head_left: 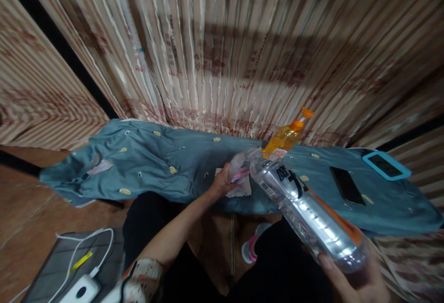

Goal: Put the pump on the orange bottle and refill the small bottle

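So at the far left, a dark stool [50,259] carried a white gadget [81,290] with a white cable [75,253] plugged into it. A pale scrap [100,166] lay on the left stretch of the blue-green cloth [187,148] covering the table, and pleated curtains [211,58] hung right behind it. Left hand [222,181] had its fingers closed around some clear plastic [239,168], pinkish near the bottom; couldn't tell what it was. That and the hand covered part of a white tissue [242,189]. A pink-and-grey shoe [249,250] showed down on the floor. Next was the big clear bottle [305,206], neck right by the plastic (touching or not, no clue), blocking some of the cloth and the foot of the orange pump bottle [286,136] behind. Right hand [359,277] gripped it near the base, above the lap, most fingers hidden. Further right on the cloth lay a black phone [347,185], then a blue-framed thing [386,165] at the back.
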The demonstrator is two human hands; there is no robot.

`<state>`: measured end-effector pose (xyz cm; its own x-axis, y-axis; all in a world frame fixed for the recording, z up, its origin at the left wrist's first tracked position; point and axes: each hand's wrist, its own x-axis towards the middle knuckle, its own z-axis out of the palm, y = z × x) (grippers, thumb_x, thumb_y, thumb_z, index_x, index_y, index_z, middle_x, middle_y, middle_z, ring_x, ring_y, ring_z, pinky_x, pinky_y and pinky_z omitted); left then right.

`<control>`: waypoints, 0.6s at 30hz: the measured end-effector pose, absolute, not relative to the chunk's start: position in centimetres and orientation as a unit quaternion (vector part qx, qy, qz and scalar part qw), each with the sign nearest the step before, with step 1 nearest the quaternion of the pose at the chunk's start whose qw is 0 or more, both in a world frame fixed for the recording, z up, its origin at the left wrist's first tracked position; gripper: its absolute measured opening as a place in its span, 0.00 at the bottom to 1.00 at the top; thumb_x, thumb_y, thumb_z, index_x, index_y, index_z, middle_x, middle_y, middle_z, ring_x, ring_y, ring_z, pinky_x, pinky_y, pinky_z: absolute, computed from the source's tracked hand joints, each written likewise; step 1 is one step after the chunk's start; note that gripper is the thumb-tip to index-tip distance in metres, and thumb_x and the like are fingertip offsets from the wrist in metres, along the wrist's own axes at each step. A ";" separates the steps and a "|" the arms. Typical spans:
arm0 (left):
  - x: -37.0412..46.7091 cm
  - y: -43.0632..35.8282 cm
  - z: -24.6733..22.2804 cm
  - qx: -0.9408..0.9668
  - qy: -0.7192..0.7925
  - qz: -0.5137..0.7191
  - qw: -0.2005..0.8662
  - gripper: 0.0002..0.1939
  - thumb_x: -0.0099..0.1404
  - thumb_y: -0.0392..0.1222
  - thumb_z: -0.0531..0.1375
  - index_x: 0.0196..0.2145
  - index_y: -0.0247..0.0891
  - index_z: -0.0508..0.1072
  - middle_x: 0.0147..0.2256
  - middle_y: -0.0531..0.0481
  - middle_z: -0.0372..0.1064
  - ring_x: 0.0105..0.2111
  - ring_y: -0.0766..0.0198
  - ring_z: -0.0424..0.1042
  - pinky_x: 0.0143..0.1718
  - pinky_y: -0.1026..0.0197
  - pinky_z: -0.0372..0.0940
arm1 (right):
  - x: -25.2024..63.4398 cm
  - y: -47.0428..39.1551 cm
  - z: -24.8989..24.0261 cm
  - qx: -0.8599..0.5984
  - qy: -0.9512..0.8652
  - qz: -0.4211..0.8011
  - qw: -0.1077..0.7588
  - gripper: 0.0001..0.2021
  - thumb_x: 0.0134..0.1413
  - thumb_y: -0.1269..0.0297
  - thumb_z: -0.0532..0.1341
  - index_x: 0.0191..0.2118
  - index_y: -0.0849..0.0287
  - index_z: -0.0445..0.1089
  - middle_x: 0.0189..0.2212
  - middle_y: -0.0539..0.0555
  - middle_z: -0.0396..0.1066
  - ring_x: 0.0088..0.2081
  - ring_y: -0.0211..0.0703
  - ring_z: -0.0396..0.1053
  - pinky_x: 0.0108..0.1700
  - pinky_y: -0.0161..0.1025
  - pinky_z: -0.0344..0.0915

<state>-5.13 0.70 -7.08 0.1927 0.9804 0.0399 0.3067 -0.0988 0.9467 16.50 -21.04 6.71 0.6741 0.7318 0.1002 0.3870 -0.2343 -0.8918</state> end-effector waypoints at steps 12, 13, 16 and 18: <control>-4.9 0.7 -6.9 0.637 0.516 0.396 0.414 0.36 0.47 0.36 0.79 0.53 0.42 0.71 0.49 0.45 0.83 0.50 0.47 0.82 0.55 0.49 0.76 | 19.2 -19.5 2.6 -0.697 -0.332 0.229 0.593 0.61 0.30 0.37 0.80 0.70 0.62 0.66 0.65 0.68 0.68 0.66 0.77 0.64 0.73 0.72 0.50; -4.9 0.8 -7.0 0.640 0.518 0.396 0.407 0.36 0.47 0.36 0.78 0.53 0.42 0.72 0.48 0.45 0.83 0.50 0.47 0.82 0.55 0.48 0.76 | 19.1 -19.4 2.6 -0.692 -0.333 0.235 0.596 0.62 0.30 0.37 0.80 0.71 0.62 0.64 0.65 0.69 0.67 0.65 0.77 0.66 0.72 0.73 0.52; -4.9 0.8 -7.0 0.645 0.519 0.397 0.396 0.35 0.48 0.37 0.77 0.54 0.41 0.73 0.47 0.46 0.83 0.49 0.46 0.82 0.52 0.48 0.77 | 18.9 -19.1 2.4 -0.667 -0.336 0.262 0.611 0.65 0.30 0.38 0.80 0.75 0.61 0.59 0.66 0.69 0.67 0.59 0.72 0.72 0.63 0.67 0.69; -4.8 0.8 -6.8 0.646 0.518 0.397 0.396 0.33 0.49 0.37 0.76 0.53 0.41 0.73 0.46 0.46 0.83 0.48 0.47 0.82 0.51 0.48 0.77 | 19.0 -18.9 2.1 -0.649 -0.339 0.275 0.623 0.65 0.31 0.40 0.80 0.75 0.60 0.58 0.65 0.68 0.67 0.56 0.67 0.74 0.54 0.57 0.77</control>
